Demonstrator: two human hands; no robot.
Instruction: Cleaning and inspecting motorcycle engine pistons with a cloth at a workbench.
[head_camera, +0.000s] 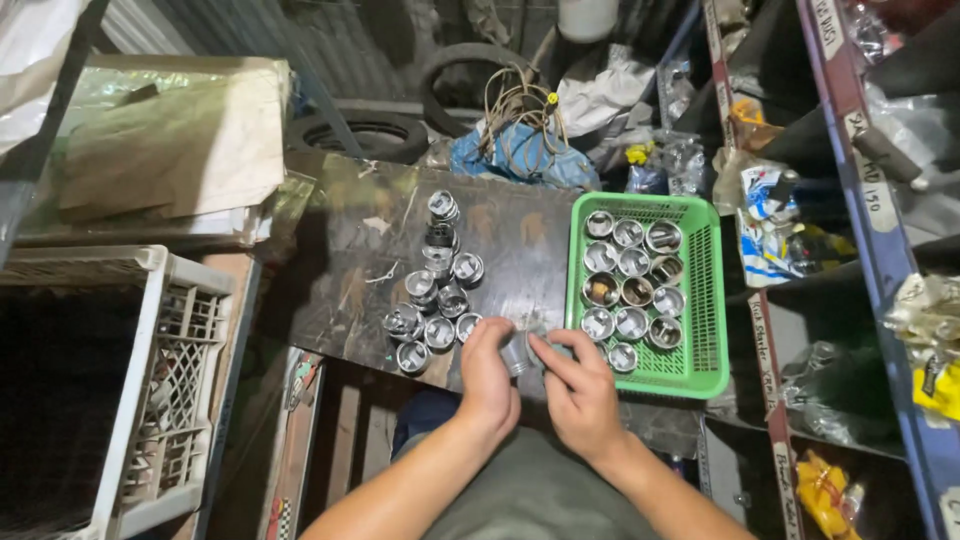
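My left hand (487, 380) and my right hand (578, 392) meet at the near edge of a dark worktop (370, 260). Together they grip one small shiny metal piston (516, 352) between the fingertips. Several more pistons (436, 290) lie loose in a cluster on the worktop, just left of my hands. To the right, a green plastic basket (712, 300) holds several pistons standing upright in rows. My right hand is right beside the basket's near left corner.
A white plastic crate (170, 400) stands at the left. Cardboard sheets (170, 140) lie at the back left, tyres (370, 135) and a tangle of wire behind the worktop. Shelves (870, 200) with bagged parts rise on the right.
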